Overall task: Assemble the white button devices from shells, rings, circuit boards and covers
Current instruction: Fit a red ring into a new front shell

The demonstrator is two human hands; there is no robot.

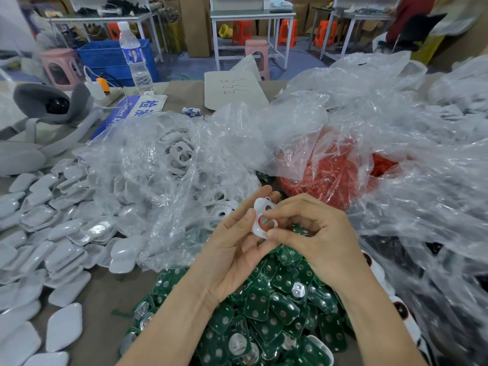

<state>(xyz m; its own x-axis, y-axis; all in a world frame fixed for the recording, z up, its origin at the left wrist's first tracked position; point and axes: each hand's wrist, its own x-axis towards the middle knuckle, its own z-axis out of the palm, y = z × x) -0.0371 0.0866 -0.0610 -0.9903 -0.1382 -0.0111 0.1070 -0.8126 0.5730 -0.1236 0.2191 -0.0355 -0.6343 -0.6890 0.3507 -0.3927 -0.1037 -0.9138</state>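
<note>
Green boards (284, 310), red rings (383, 165) in bag (330, 143)

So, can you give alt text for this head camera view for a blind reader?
The left hand holds a white shell while the right hand pinches a red ring at its round hole. Green circuit boards are heaped beneath the hands, white covers lie left, plastic bags behind.

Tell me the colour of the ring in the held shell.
The ring is red, set in the white shell; the head view shows it.
</note>
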